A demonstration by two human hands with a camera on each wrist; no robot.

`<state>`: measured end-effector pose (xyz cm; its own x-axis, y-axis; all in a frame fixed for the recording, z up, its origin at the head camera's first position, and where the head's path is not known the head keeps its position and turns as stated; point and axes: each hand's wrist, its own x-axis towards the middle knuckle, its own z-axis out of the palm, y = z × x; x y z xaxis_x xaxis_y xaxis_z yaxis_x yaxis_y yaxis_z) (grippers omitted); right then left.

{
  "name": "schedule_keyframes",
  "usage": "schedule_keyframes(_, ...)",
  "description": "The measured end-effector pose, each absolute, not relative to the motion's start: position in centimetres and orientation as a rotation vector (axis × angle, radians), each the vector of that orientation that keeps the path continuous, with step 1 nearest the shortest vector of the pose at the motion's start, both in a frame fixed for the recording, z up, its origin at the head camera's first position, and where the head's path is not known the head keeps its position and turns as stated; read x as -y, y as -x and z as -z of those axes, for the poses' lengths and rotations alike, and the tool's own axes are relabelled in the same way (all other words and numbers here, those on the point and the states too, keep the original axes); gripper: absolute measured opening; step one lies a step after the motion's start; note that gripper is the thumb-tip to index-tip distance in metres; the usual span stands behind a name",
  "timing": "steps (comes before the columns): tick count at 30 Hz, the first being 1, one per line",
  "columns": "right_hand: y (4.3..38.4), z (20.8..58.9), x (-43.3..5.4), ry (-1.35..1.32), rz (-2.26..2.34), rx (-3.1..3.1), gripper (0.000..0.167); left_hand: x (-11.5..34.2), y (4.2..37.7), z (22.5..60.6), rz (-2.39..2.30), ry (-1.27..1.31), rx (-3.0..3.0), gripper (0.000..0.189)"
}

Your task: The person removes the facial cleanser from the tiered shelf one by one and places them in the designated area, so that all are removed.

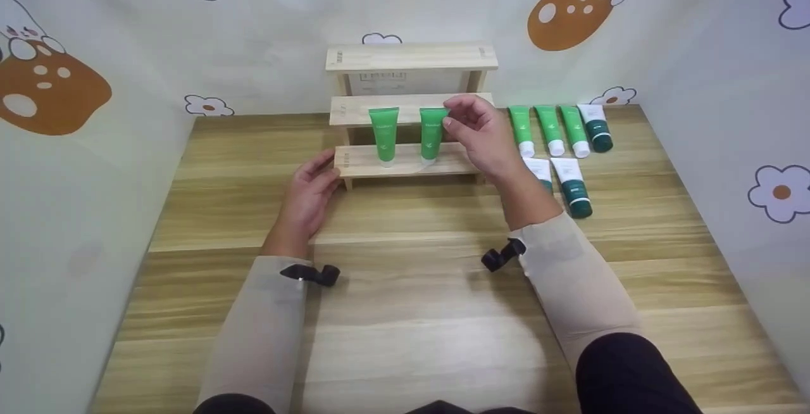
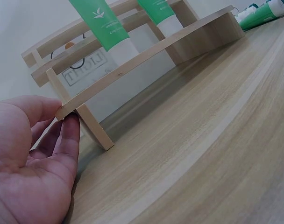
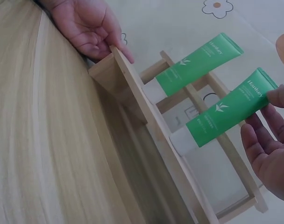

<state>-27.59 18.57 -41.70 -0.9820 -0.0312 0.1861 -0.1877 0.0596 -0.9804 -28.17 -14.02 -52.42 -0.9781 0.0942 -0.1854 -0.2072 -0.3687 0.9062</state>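
Note:
A three-step wooden display rack (image 1: 411,57) stands at the back of the table. My left hand (image 1: 308,197) grips the left end of its lowest step (image 2: 128,65), thumb on top and fingers underneath. Two green squeeze tubes with white caps stand cap-down on that step. My right hand (image 1: 484,135) pinches the upper right edge of the right tube (image 1: 432,132), whose cap touches the board in the right wrist view. The left tube (image 1: 384,135) stands beside it, untouched by either hand.
Right of the rack lie three more green tubes (image 1: 550,130) and a white-and-dark-green tube (image 1: 598,128). Two further white-and-dark-green tubes (image 1: 573,187) lie nearer, one partly hidden by my right arm. A patterned cloth wall (image 1: 272,40) stands behind the rack.

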Motion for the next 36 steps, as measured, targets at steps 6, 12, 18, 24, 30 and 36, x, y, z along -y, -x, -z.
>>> schedule_keyframes(6, 27.4, 41.6, -18.9, -0.174, -2.107, 2.162, 0.025, 14.1, 28.2, 52.4, -2.457, 0.161, -1.645, 0.054)
schedule_keyframes(12, 27.3, 41.7, -19.4, -0.184, -2.073, 2.162, 0.026, 14.1, 28.1, 52.3, -2.461, 0.174, -1.646, 0.056)
schedule_keyframes(18, 26.8, 41.8, -20.8, -0.146, -2.054, 2.153, 0.027, 14.0, 28.1, 52.3, -2.461, 0.173, -1.645, 0.056)
schedule_keyframes(24, 26.3, 41.9, -22.2, -0.11, -2.096, 2.09, 0.027, 14.0, 28.3, 52.4, -2.445, 0.16, -1.653, 0.055)
schedule_keyframes(30, 25.7, 41.9, -23.6, -0.069, -2.096, 2.051, 0.024, 14.1, 28.3, 52.5, -2.434, 0.154, -1.674, 0.053)
schedule_keyframes(36, 25.2, 42.1, -25.2, 0.033, -2.146, 1.927, 0.021, 14.0, 28.2, 52.5, -2.453, 0.146, -1.662, 0.054)
